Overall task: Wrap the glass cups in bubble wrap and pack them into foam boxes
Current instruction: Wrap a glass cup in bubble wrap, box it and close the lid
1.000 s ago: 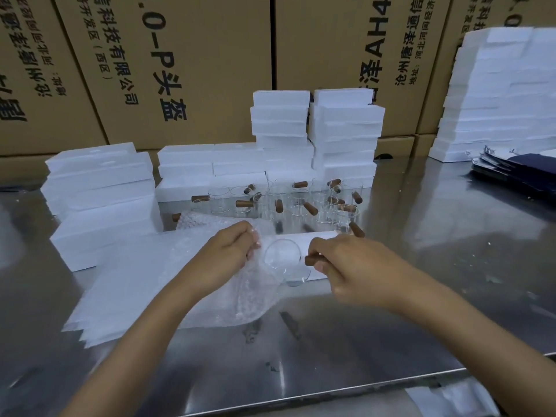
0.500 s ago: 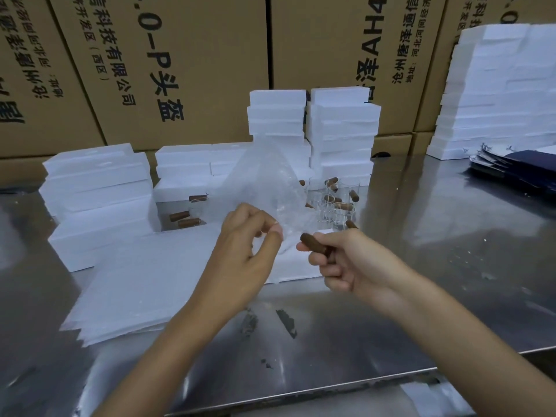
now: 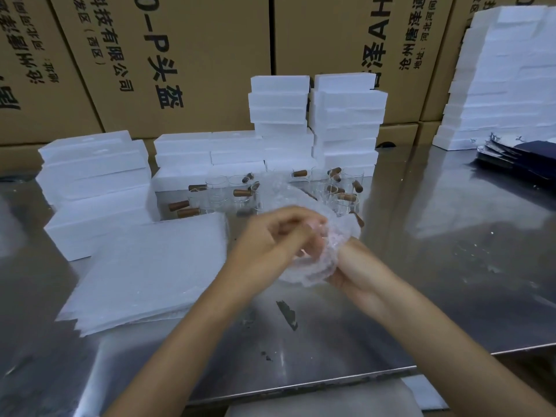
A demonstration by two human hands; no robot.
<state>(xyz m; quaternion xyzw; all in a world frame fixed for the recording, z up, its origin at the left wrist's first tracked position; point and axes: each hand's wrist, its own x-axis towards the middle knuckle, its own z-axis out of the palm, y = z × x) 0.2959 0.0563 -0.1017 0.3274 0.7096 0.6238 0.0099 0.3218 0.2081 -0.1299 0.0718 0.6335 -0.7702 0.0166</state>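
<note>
Both hands meet above the bench [image 3: 451, 266]: the left hand [image 3: 270, 242] curls over the bubble wrap [image 3: 316, 236], folding it around a glass cup, while the right hand [image 3: 355, 272] cradles the bundle from beneath, probably to steady it. Unwrapped cups [image 3: 343, 200] wait just beyond.

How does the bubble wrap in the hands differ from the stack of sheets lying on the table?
The bubble wrap in the hands is a single sheet, crumpled and bunched into a rounded bundle; the stack of sheets holds many, lying flat and squared. The bundle is held up off the steel table between the left hand and right hand; the stack rests on it, untouched, to the left. Both are translucent white.
</note>
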